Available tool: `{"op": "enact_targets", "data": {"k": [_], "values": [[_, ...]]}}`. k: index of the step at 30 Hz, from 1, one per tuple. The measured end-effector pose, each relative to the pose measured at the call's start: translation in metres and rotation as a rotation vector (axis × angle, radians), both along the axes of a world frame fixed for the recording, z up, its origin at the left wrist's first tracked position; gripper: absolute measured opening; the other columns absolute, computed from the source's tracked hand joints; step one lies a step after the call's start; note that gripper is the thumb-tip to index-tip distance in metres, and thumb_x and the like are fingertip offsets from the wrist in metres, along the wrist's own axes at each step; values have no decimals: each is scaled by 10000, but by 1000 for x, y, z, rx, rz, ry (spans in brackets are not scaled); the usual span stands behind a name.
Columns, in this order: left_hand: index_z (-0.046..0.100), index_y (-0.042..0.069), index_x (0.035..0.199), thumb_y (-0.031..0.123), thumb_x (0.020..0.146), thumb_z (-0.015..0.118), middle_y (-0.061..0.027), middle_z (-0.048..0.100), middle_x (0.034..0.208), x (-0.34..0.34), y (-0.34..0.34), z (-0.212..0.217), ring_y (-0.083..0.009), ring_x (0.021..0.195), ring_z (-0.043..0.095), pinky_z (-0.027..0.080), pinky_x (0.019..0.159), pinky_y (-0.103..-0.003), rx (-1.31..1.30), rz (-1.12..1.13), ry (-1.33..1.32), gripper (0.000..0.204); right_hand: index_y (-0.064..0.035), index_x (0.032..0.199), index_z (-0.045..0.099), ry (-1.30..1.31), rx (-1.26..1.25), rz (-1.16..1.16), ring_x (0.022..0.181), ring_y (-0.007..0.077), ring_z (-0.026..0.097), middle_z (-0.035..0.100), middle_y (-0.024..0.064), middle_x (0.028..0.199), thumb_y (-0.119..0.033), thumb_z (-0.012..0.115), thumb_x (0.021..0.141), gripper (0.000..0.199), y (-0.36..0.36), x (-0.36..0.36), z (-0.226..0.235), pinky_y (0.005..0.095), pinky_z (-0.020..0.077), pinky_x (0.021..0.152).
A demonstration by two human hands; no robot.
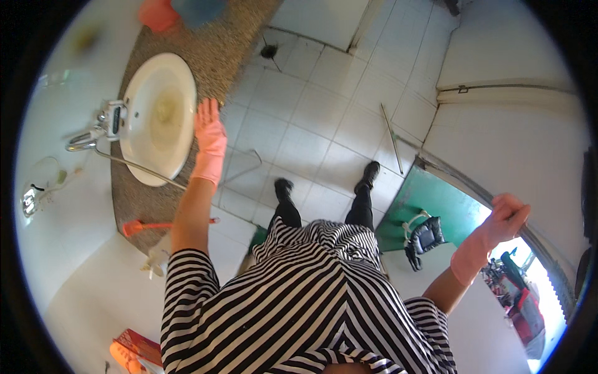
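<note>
My left hand [210, 134], in a pink rubber glove, lies at the front edge of the speckled brown countertop [218, 50], close to the right rim of the white oval sink [190, 93]. Its fingers are stretched out flat and hold nothing I can see. On the right, my right hand [498, 223], in a matching glove, is raised in front of the door frame [532, 240]. Those fingers are curled together toward the thumb; what they hold, if anything, is hidden. Yellowish staining shows in the sink bowl, and a chrome faucet [93, 134] stands at its left.
An orange-handled tool [152, 225] lies at the counter's near end. Salmon and blue items [159, 14] sit at its far end. A thin stick [392, 138] and a dark drain [269, 51] show on the tiled floor. A black bag-like item [427, 235] is by the green panel [430, 193].
</note>
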State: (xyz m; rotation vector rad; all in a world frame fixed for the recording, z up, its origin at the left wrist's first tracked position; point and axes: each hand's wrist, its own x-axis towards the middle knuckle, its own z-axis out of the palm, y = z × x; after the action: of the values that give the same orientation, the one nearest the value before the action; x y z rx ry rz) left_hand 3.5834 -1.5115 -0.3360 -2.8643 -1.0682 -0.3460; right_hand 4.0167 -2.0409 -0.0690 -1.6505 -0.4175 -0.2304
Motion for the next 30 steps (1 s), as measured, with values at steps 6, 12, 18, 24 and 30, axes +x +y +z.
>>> {"op": "enact_targets", "data": {"k": [6,12,18,24,30], "values": [[342,140,1570,253,873,681,-154,395,1586,34,-18,-2,-365,1438,397,306,1202,-456,88,263,16,782,-48,682,580,2,-72,20,447,105,299,347,0,484,-267,363,1083,505,3,120,-27,301,400,480],[363,135,1555,233,898,678,-159,433,1557,38,-21,-4,-366,1419,422,331,1191,-445,113,298,81,735,-66,709,565,88,16,483,470,143,311,325,17,511,-323,383,1059,471,-64,257,-36,332,344,489],[390,141,1538,203,909,687,-145,455,1542,52,-26,-10,-358,1395,449,358,1173,-430,174,319,83,698,-164,545,307,132,-28,-23,526,144,203,203,9,503,-270,389,1055,527,27,255,-29,341,310,597],[408,144,1534,171,903,701,-130,477,1529,53,-16,-20,-344,1387,463,391,1149,-400,186,387,113,697,-204,573,188,108,69,-136,512,149,186,155,7,498,-207,435,1039,528,59,276,-30,345,297,611],[410,127,1530,163,924,681,-145,475,1528,69,-18,-18,-364,1374,472,401,1137,-417,165,471,147,665,-210,544,160,241,129,118,474,143,172,120,-9,448,-205,434,1040,567,-7,313,-23,343,300,609]]}}
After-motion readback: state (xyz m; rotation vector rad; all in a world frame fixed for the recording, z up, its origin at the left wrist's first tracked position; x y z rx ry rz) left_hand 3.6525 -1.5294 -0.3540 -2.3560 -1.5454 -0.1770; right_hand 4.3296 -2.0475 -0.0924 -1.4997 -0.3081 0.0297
